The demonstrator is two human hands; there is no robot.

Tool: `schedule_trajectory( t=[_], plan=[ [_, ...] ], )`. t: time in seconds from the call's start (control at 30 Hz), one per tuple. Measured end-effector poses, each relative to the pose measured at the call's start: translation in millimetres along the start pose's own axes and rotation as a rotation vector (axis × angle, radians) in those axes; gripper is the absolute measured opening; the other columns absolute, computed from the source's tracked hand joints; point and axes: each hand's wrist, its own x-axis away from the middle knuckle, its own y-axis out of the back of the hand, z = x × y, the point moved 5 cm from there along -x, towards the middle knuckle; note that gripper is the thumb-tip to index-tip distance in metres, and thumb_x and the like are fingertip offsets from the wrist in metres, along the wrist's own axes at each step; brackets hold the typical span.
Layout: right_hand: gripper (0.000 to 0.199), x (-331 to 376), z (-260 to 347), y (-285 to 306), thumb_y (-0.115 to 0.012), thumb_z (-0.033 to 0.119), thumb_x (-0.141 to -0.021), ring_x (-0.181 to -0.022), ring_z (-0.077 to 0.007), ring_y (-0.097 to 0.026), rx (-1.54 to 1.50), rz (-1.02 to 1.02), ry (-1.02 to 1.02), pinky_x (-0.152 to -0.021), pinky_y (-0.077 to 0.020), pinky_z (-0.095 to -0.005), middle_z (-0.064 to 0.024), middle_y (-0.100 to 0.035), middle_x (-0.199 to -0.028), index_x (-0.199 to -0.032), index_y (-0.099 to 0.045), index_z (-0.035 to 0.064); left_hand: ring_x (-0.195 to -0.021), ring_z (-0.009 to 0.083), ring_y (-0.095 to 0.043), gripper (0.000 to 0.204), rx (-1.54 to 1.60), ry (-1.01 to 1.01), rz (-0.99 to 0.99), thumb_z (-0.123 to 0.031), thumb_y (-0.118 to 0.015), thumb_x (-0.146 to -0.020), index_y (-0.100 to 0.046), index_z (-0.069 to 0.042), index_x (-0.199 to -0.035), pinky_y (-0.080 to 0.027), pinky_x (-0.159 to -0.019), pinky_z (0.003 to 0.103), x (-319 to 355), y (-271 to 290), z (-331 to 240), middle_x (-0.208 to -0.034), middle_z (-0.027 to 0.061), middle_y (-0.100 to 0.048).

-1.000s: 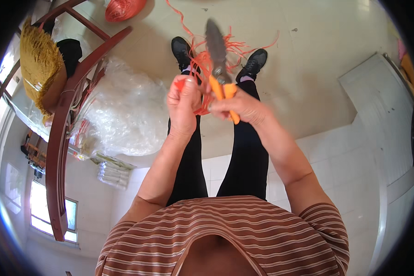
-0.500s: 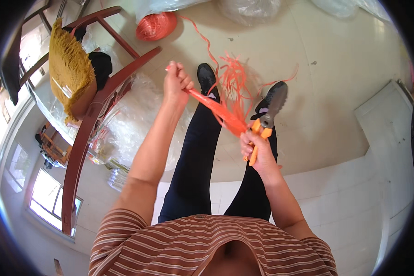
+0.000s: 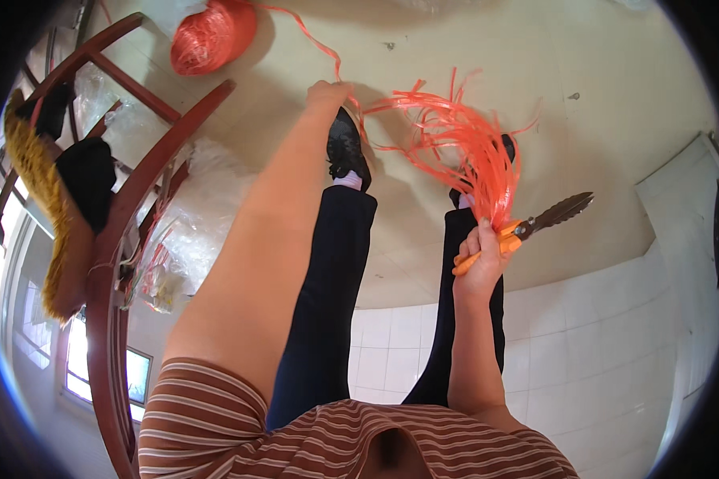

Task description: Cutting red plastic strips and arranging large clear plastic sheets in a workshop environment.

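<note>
Over one shoe (image 3: 508,147), glossy red strips (image 3: 494,169) curl; right grip (image 3: 485,254) holds them and shears (image 3: 526,228); left grip (image 3: 327,93), can't tell.

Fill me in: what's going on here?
A person's right hand grips orange-handled shears together with a bunch of red plastic strands. The left hand is stretched out by the left shoe, near a red strand trailing from the red twine ball on the floor; its grip is hidden.

Left hand (image 3: 327,94) farther forward by a shoe (image 3: 348,152), shears (image 3: 526,229) turned rightward, red strips (image 3: 494,164) now fanned out
</note>
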Motion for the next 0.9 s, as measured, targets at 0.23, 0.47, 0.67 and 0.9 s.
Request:
schedule_trajectory(
  t=[0.23,0.47,0.67,0.9],
  plan=[
    [0.016,-17,-11,22,-0.057,0.011,-0.082,-0.042,-0.0019,-0.027,-0.004,-0.011,-0.127,-0.036,-0.024,-0.0182,0.0067,-0.033,-0.056,-0.096,-0.048,0.0078,-0.071,0.0207,-0.057,0.023,0.918,0.192,-0.12,-0.026,-0.06,-0.079,-0.059,-0.003,-0.082,-0.046,-0.068,0.034,13,-11,38,-0.071,0.0081,-0.058],
    [0.026,-7,-1,2,-0.057,0.009,-0.081,-0.042,-0.0014,-0.028,0.006,0.116,-0.106,-0.037,-0.024,-0.0176,0.0068,-0.036,-0.059,-0.105,-0.046,0.0107,-0.039,0.0091,-0.03,0.012,1.556,0.545,0.039,-0.01,-0.045,-0.086,-0.047,-0.002,-0.077,-0.027,-0.037,0.019,-11,157,104,-0.055,-0.0016,-0.035],
    [0.027,-9,0,4,-0.058,0.01,-0.079,-0.042,-0.0018,-0.029,0.017,0.045,-0.118,-0.037,-0.0252,-0.0175,0.0067,-0.035,-0.059,-0.103,-0.045,0.0106,-0.049,0.0103,-0.034,0.018,1.458,0.551,0.016,-0.022,-0.049,-0.087,-0.051,-0.005,-0.092,-0.027,-0.041,0.02,-47,178,44,-0.072,0.0031,-0.048],
    [0.023,1,5,-5,-0.056,0.011,-0.08,-0.044,-0.002,-0.031,0.009,0.096,-0.193,-0.039,-0.0286,-0.0172,0.0065,-0.035,-0.058,-0.1,-0.045,0.0093,-0.064,0.0138,-0.041,0.044,1.23,0.624,-0.155,-0.049,-0.071,-0.069,-0.05,-0.023,-0.098,-0.032,-0.049,0.022,-65,244,54,-0.087,-0.0015,-0.051]
  ],
)
